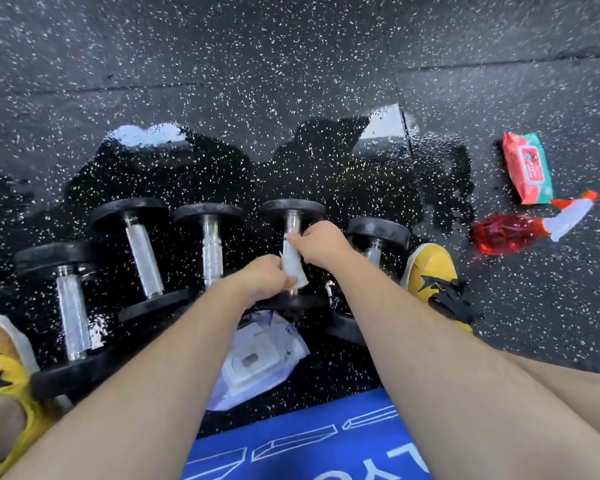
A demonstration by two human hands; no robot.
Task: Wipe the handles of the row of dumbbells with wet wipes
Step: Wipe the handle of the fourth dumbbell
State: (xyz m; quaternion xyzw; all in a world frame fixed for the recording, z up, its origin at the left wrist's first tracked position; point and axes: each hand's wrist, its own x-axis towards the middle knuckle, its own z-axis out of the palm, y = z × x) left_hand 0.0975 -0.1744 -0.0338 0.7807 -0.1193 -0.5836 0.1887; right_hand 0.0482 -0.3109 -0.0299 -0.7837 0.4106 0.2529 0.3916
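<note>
Five dumbbells [142, 258] lie in a row across the middle of the frame on a wet, speckled floor [291, 64]. Both hands meet at the fourth dumbbell [293, 216] from the left, centre frame, where a white wet wipe [293, 268] is wrapped round its handle. The right hand [317, 242] pinches the wipe's upper end, fingers curled; the left hand [262, 275] grips its lower end, fingers closed round it. The forearms cover part of that dumbbell's near plate, most of the fifth dumbbell [378, 233] and part of a white packet [257, 362] at lower centre. A yellow shoe [433, 271] stands right of the row; a red spray bottle [506, 233] and a wipes pack [527, 168] lie at the right, their print too small to read
</note>
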